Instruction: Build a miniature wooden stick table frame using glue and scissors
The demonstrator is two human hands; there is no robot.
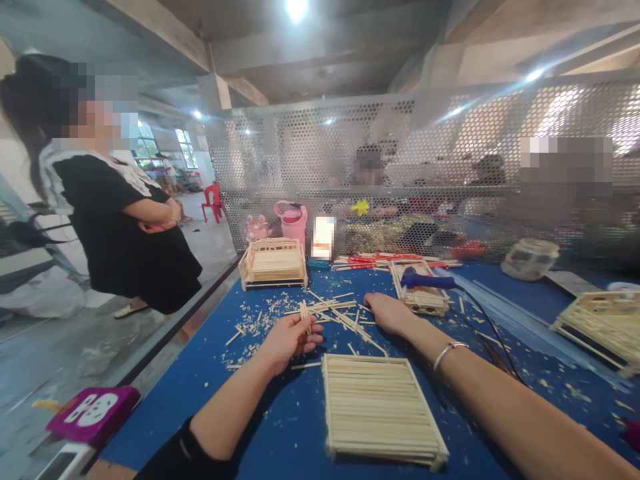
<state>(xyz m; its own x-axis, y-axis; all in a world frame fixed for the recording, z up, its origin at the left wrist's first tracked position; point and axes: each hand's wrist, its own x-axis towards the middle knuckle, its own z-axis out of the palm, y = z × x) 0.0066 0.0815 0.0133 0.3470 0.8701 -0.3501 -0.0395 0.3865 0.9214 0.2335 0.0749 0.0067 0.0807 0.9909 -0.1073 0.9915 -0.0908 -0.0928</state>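
Observation:
My left hand [295, 337] is closed around a few short wooden sticks [304, 311], which stand up between thumb and fingers. Just beyond it lies a loose pile of wooden sticks [345, 317]. At the right side of that pile is my right hand [386, 312], its fingers curled downward; whatever they pinch is hidden. Nearer to me, a square panel of wooden sticks [375, 407] with a raised edging lies flat, touched by neither hand. A blue glue gun [427, 280] rests on another small stick frame [425, 303] beyond my right hand.
A finished-looking stick tray [275, 263] stands at back left, before a pink cup [293, 223] and a lit phone [324, 237]. Red-marked sticks [375, 260], a jar [530, 259] and another stick structure [600, 327] are farther right. A power strip [93, 417] and a standing person [120, 220] are left.

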